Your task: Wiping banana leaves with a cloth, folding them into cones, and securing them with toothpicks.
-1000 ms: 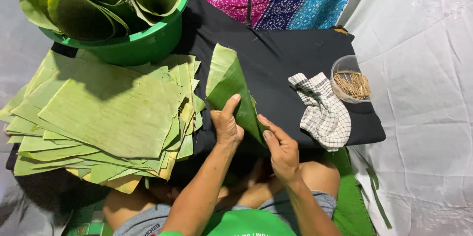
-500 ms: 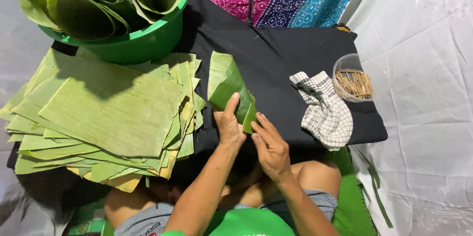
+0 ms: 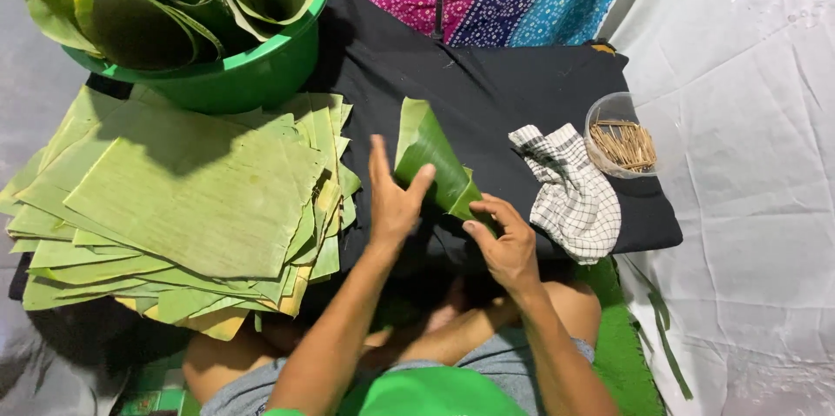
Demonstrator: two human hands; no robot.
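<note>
far left, a fanned stack of cut banana leaves (image 3: 174,207) lies flat within easy reach, below a green tub (image 3: 252,77) of rolled leaves. on the black cloth surface (image 3: 522,77) the left hand (image 3: 393,199) is spread, fingers lifted and thumb pressing the folded leaf cone (image 3: 435,168), seemingly to keep the fold from springing open. the right hand (image 3: 504,246) pinches the cone's lower tip closed. further right sit a checked cloth (image 3: 574,194) and a clear cup of wooden picks (image 3: 622,142), kept handy.
</note>
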